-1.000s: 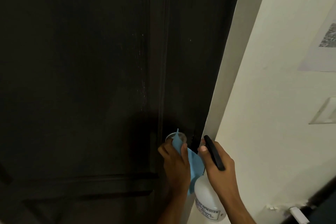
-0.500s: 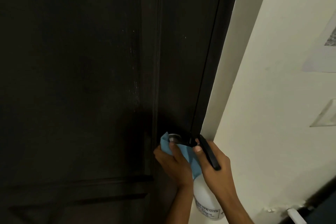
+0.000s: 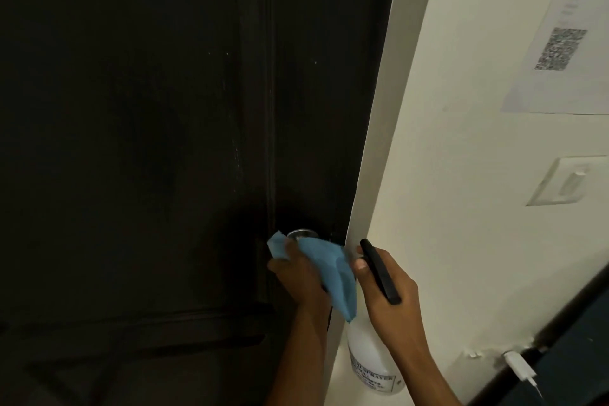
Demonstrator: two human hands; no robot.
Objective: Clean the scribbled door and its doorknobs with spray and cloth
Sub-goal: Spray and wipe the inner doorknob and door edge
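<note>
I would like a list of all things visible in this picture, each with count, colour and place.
door: one, dark brown, left and centre
doorknob: one, silver, door's right edge, partly under the cloth
cloth: one, blue, over the doorknob
spray bottle: one, white with black trigger, right of the cloth
wall: one, cream, right
paper: one, white with a printed code, upper right wall
switch plate: one, white, right wall
charger: one, white, lower right
left hand: one, grips the cloth
right hand: one, holds the spray bottle
</note>
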